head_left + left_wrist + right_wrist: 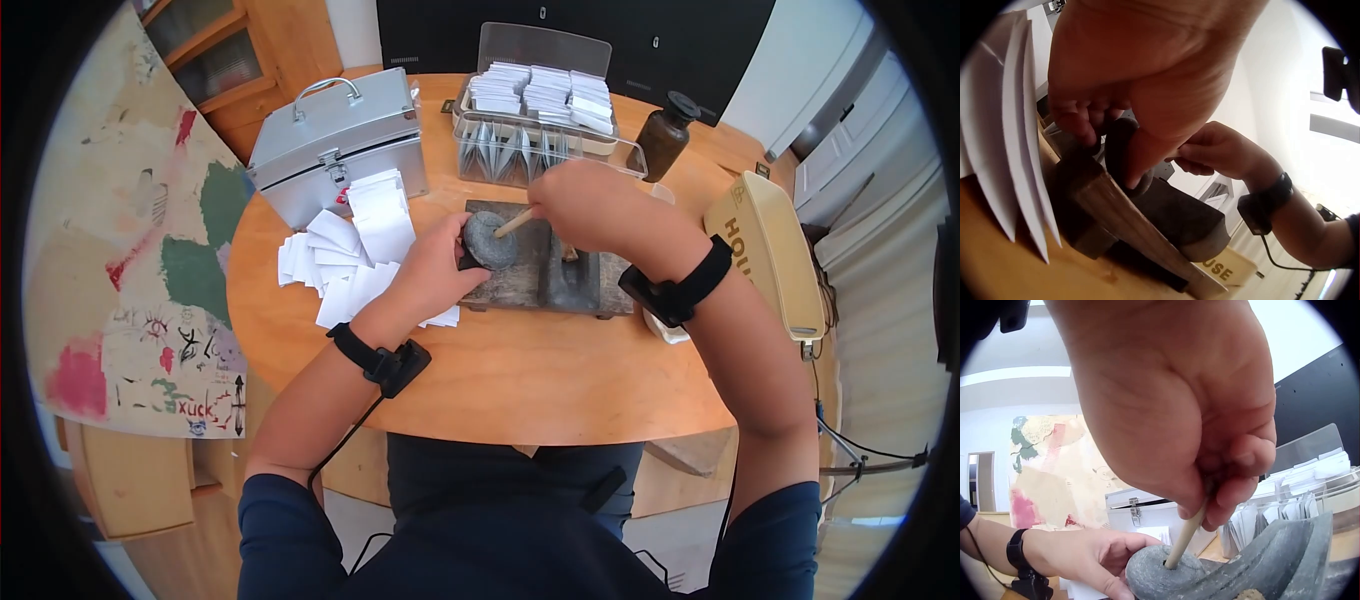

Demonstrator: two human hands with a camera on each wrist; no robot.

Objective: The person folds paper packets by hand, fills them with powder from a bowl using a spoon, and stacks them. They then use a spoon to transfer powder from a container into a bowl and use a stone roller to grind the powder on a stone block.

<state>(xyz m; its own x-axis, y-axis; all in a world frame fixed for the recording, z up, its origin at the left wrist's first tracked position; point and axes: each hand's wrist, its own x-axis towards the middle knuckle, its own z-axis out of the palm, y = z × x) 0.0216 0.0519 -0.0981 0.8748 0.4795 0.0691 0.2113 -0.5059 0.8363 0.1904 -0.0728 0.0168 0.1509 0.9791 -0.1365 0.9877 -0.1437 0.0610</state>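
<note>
My left hand grips a round grey stone wheel by its edge, thumb on the near side and fingers on the far side. The wheel is tilted, its flat face turned toward my right hand. That hand pinches a pale wooden stick, whose lower end sits at the hole in the wheel's middle; its upper end is hidden in the fingers. Beside the wheel lies a dark stone trough, long and curved, on a worn wooden base. A small brownish piece shows in the trough.
White folded papers lie left of the base, before a silver metal case. Behind stand a clear box of paper packets and a brown glass bottle. A cream bin is at right; the wooden table curves toward me.
</note>
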